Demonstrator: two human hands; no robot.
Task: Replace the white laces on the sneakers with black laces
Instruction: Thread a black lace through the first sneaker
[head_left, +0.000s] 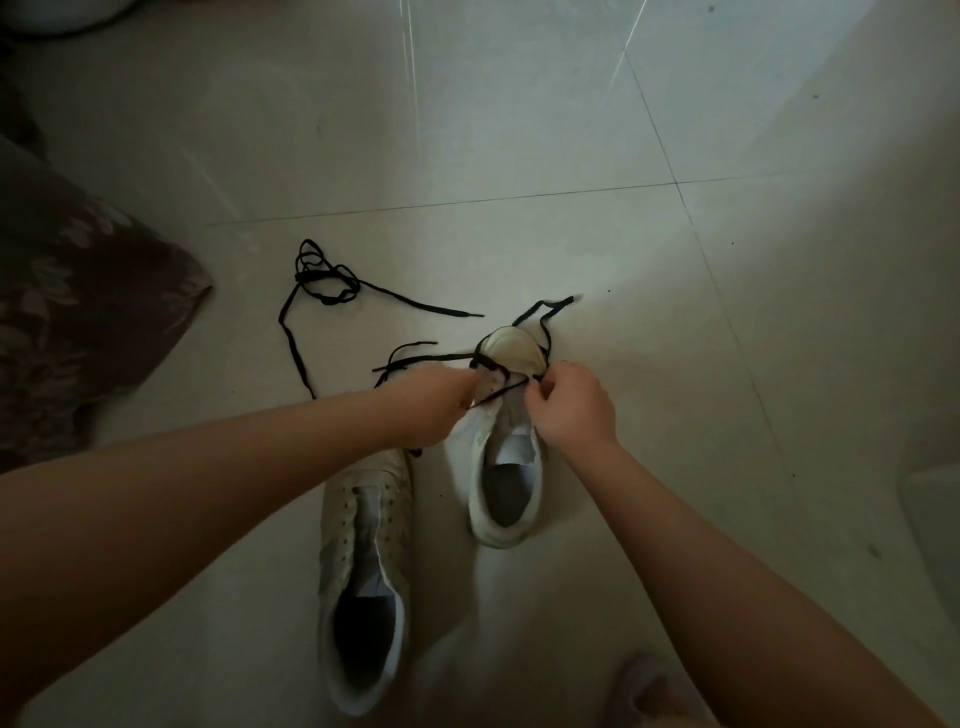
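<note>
Your left hand and right hand each pinch the black lace over the far sneaker at frame centre — toe pointing up-frame. Just left, lower, sits the near sneaker, unlaced; a spare black lace lies on the floor beyond.

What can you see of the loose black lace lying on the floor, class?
The loose black lace is a thin, flat, dark cord lying on the pale tiled floor, beyond the two sneakers. One part is bunched in tangled loops; two ends trail out, one toward the right, one toward the camera. Neither hand touches it.
</note>
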